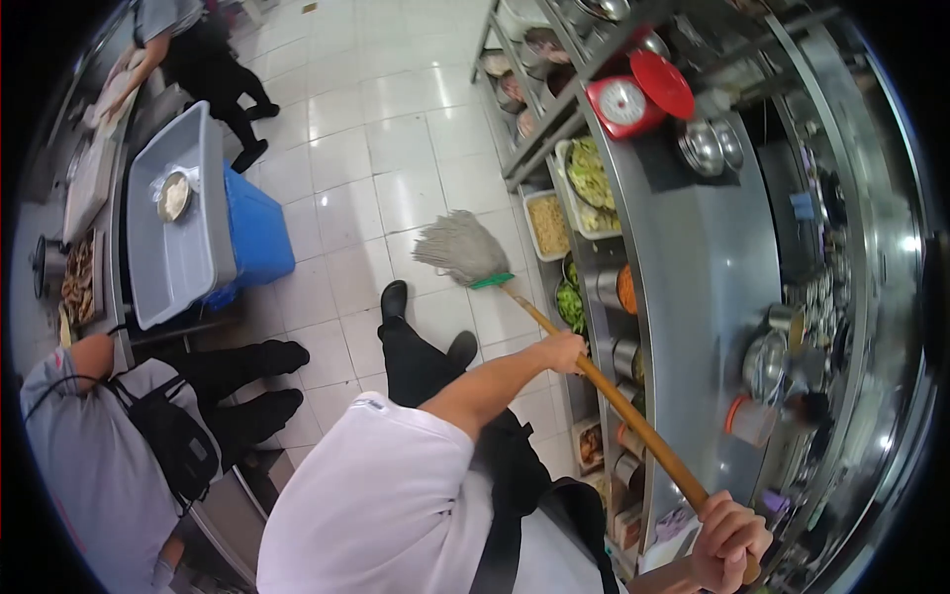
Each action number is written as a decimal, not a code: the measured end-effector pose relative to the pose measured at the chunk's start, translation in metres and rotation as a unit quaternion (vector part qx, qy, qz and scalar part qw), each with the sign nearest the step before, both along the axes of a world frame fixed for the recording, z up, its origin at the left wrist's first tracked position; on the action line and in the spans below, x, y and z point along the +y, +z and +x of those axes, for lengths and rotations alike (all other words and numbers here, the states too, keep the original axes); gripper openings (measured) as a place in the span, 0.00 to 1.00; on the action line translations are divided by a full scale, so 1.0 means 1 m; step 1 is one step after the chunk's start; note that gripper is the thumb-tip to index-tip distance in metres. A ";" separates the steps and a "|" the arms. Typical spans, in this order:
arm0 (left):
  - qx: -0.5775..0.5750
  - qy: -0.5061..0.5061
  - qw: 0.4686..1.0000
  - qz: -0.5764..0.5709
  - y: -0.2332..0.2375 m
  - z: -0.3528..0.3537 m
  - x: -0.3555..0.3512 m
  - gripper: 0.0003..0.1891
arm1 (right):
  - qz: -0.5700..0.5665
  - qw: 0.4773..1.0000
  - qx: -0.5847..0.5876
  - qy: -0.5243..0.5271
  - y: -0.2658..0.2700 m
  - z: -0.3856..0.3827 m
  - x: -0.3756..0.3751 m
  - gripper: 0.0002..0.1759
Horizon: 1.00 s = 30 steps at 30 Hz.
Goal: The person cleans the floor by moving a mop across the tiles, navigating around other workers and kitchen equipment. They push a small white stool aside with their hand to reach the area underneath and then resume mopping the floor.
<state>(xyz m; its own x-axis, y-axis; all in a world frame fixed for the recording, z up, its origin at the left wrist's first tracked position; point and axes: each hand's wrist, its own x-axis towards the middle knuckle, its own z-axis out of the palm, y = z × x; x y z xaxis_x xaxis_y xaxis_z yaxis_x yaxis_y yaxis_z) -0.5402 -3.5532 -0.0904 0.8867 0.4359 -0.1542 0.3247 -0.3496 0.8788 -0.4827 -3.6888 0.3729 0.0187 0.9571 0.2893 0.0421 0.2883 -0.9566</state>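
A mop with a long wooden handle (633, 419) slants across the view. Its grey string head (461, 247) is spread on the white floor tiles, joined to the handle by a green clamp (492, 281). My left hand (564, 352) is wrapped round the handle partway along, with that arm stretched forward. Near the handle's upper end, at lower right, my right hand (730, 543) grips it in a closed fist. My black boots (394, 299) stand just behind the mop head.
At right runs a steel counter (693, 238) with a red scale (621, 104), bowls, and food trays on shelves beneath. At left, a grey tub (148, 262) sits by a blue bin (259, 233). One co-worker (109, 465) stands at lower left, another (198, 54) at upper left.
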 end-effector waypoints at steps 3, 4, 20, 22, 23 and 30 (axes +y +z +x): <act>-0.028 0.016 0.999 -0.006 -0.011 0.039 -0.037 0.17 | 0.024 0.995 0.029 -0.093 -0.005 -0.010 -0.027 0.17; -0.010 0.013 1.000 -0.015 -0.011 0.043 -0.047 0.17 | 0.029 0.992 0.034 -0.122 -0.009 -0.014 -0.038 0.17; 0.182 0.037 0.976 0.116 -0.058 -0.124 0.000 0.17 | 0.119 0.911 0.057 -0.391 -0.196 -0.163 -0.142 0.17; 0.228 0.078 0.966 0.096 -0.049 -0.155 0.033 0.21 | 0.129 0.920 0.058 -0.365 -0.234 -0.194 -0.112 0.15; 0.242 0.104 0.962 0.074 -0.048 -0.167 0.042 0.22 | 0.131 0.925 0.078 -0.349 -0.254 -0.205 -0.105 0.14; 0.259 0.186 0.936 0.148 -0.024 -0.245 0.050 0.20 | 0.098 0.975 0.063 -0.189 -0.224 -0.240 -0.069 0.13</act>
<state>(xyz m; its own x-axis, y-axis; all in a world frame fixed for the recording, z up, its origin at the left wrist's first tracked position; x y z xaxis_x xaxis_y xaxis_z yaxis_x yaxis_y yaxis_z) -0.7850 -3.5033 -0.1147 0.5050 0.7912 -0.3450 0.8283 -0.3317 0.4516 -0.7230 -3.7577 0.1485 0.4064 0.8020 0.4378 0.0663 0.4520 -0.8895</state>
